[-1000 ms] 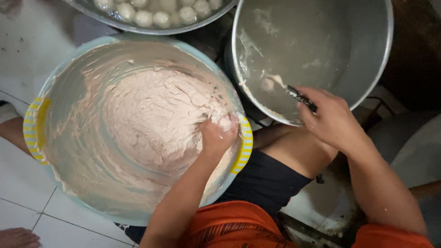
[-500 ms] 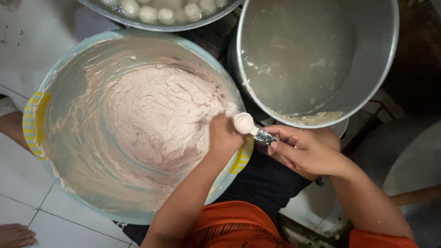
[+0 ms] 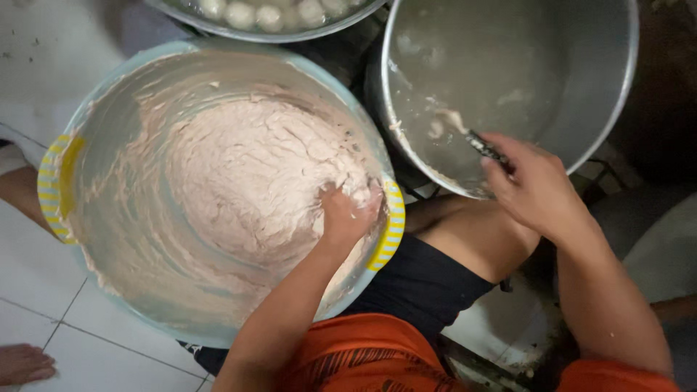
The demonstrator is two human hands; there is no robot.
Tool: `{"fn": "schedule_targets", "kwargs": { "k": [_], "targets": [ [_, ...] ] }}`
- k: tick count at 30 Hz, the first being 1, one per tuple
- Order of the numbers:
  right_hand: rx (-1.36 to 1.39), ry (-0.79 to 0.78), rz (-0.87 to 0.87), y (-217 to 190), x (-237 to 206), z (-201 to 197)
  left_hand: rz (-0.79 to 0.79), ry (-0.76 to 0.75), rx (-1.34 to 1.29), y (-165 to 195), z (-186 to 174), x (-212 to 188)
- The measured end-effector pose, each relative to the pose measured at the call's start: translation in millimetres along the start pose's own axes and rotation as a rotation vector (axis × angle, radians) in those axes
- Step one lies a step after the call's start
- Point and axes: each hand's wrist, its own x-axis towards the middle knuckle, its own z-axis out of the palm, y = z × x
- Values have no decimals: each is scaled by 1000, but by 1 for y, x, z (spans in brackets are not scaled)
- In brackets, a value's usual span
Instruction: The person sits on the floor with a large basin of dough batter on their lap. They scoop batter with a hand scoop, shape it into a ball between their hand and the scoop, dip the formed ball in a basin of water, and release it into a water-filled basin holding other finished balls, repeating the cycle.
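Observation:
A wide pale-blue basin (image 3: 109, 123) with yellow striped handles holds a big mass of pinkish paste (image 3: 254, 174). My left hand (image 3: 347, 214) is dug into the paste near the basin's right rim, fingers closed around some of it. My right hand (image 3: 534, 185) grips a metal spoon (image 3: 481, 145) and reaches into a large steel pot (image 3: 602, 116) of cloudy water; the spoon's bowl is under the water with a pale lump by it.
Another metal pan (image 3: 268, 18) with several pale round balls sits at the top edge. White floor tiles lie to the left, and a bare foot (image 3: 25, 363) shows at the bottom left corner. My knee sits between basin and pot.
The right hand carried a ball of paste on the spoon from beside the left hand up into the steel pot. The left hand sank back into the paste.

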Motion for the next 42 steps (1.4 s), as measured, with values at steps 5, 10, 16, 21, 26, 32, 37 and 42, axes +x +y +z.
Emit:
{"fn": "schedule_targets", "kwargs": {
  "k": [5,10,16,21,26,32,37,42],
  "targets": [
    [415,-289,87,-19,-36,9,365,112,24,21,-11,14],
    [248,-97,-309,-41,-48,38,-95,-84,-312,43,-20,20],
    [857,-575,136,-31,-33,48,-140,-237,34,29,-19,29],
    [766,-510,179,-12,-14,29,-445,-239,571,-60,-44,64],
    [312,-250,290,2,22,13,-466,-201,643,-94,-26,33],
    [-136,60,-77,6,48,18,-127,-65,151,-31,-8,14],
    [-52,79,55,0,31,8,-130,-99,-147,30,-20,34],
    [305,-154,94,-15,-15,1,-118,-16,-243,57,-26,42]
  ]
}}
